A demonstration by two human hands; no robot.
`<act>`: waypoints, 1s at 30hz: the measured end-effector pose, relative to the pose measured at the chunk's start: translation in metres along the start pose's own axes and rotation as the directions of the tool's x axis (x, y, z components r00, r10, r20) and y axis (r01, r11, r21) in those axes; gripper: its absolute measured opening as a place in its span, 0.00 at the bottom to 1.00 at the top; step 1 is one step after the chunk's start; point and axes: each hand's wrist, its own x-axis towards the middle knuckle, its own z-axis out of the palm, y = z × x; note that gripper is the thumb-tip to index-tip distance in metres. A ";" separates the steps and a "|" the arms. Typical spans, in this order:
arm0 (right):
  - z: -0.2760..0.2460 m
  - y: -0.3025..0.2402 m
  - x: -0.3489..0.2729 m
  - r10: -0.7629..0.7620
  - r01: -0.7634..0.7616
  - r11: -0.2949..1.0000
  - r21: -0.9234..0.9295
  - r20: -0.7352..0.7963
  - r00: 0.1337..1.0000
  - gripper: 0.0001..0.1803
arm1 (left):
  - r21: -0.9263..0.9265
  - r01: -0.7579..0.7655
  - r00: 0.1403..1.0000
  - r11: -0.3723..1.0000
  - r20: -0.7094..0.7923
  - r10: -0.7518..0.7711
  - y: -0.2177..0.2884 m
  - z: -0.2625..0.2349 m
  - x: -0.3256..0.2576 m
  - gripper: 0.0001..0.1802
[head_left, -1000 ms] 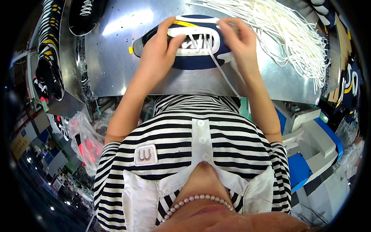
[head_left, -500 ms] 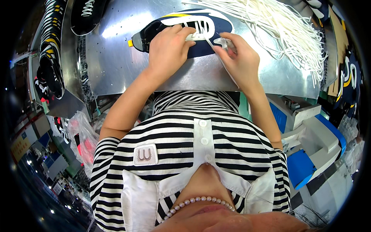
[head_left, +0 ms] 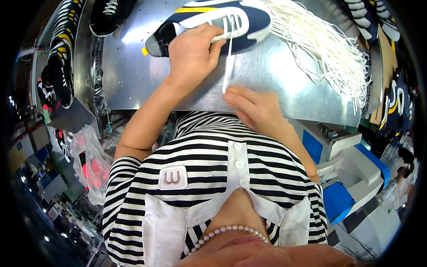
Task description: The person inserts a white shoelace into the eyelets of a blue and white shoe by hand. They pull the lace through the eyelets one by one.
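Note:
A dark navy sneaker point(head_left: 249, 26) with white and yellow trim lies on its side on the metal table, toe pointing right, its white lacing strip facing me. My left hand point(head_left: 193, 53) is closed over the sneaker's opening, thumb and curled fingers gripping beside the eyelets. From the front eyelets a white shoelace point(head_left: 228, 66) runs straight and taut toward me. Its lower part is pinched in my right hand point(head_left: 255, 109), closed low near the table's front edge. What the left fingertips touch inside the shoe is hidden.
A large heap of loose white shoelaces point(head_left: 318, 49) covers the table's right side. A black shoe point(head_left: 109, 18) sits at the far left, beside a row of stacked shoes point(head_left: 62, 58). More shoes point(head_left: 396, 102) stand at the right. The metal table point(head_left: 133, 84) ends just before my body.
My right hand has moved from the sneaker's toe down toward me, drawing the shoelace out straight. The left hand keeps its hold; the sneaker has tilted slightly and sits higher in view.

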 end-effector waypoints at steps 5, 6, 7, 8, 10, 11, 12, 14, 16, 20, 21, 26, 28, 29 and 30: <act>-0.013 0.025 0.030 0.527 -0.413 0.805 0.425 -0.192 0.828 0.09 | 0.021 -0.102 0.988 0.995 -0.113 0.104 0.006 -0.018 0.010 0.07; -0.009 0.034 0.043 0.542 -0.362 0.769 0.526 -0.238 0.806 0.09 | 0.005 -0.138 0.983 0.990 -0.120 0.138 0.011 -0.019 0.011 0.07; -0.008 0.038 0.051 0.559 -0.299 0.727 0.618 -0.280 0.781 0.08 | -0.009 -0.164 0.981 0.987 -0.105 0.162 0.017 -0.021 0.014 0.07; -0.008 0.039 0.058 0.575 -0.307 0.675 0.671 -0.217 0.789 0.09 | -0.009 -0.181 0.979 0.983 -0.095 0.180 0.022 -0.025 0.016 0.07; -0.009 0.039 0.066 0.591 -0.329 0.557 0.763 -0.084 0.803 0.10 | -0.014 -0.234 0.966 0.972 -0.112 0.231 0.022 -0.026 0.019 0.08; -0.008 0.039 0.068 0.586 -0.314 0.574 0.757 -0.112 0.803 0.09 | -0.008 -0.234 0.968 0.972 -0.095 0.232 0.022 -0.030 0.020 0.08; -0.006 0.041 0.068 0.581 -0.298 0.591 0.750 -0.139 0.802 0.09 | -0.002 -0.233 0.970 0.972 -0.078 0.232 0.023 -0.035 0.020 0.08; -0.009 0.042 0.068 0.550 -0.282 0.592 0.755 -0.124 0.826 0.08 | 0.011 -0.244 0.967 0.970 -0.067 0.244 0.024 -0.043 0.021 0.09; -0.019 0.043 0.063 0.494 -0.284 0.561 0.778 -0.039 0.868 0.08 | 0.024 -0.268 0.960 0.963 -0.078 0.269 0.025 -0.048 0.025 0.09; -0.009 0.017 0.045 0.375 -0.412 0.568 0.712 0.221 0.900 0.07 | -0.041 -0.250 0.968 0.967 -0.037 0.248 0.025 -0.051 0.033 0.11; -0.009 0.012 0.033 0.337 -0.461 0.649 0.606 0.315 0.887 0.08 | -0.050 -0.219 0.976 0.974 -0.011 0.219 0.021 -0.052 0.031 0.11; -0.015 0.021 0.022 0.629 -0.579 0.495 0.648 0.192 0.753 0.07 | -0.021 -0.063 0.941 0.998 0.330 0.067 -0.011 0.002 0.005 0.13; -0.012 0.037 0.043 0.629 -0.369 0.558 0.743 -0.088 0.772 0.07 | -0.018 -0.028 0.927 0.999 0.373 0.033 -0.016 0.012 0.005 0.13; -0.006 0.053 0.050 0.577 -0.352 0.713 0.607 -0.221 0.786 0.07 | -0.007 -0.009 0.920 1.000 0.393 0.011 -0.017 0.013 0.004 0.13; -0.004 0.060 0.055 0.570 -0.346 0.733 0.585 -0.252 0.782 0.07 | -0.013 -0.006 0.903 1.000 0.430 0.011 -0.016 0.010 0.009 0.13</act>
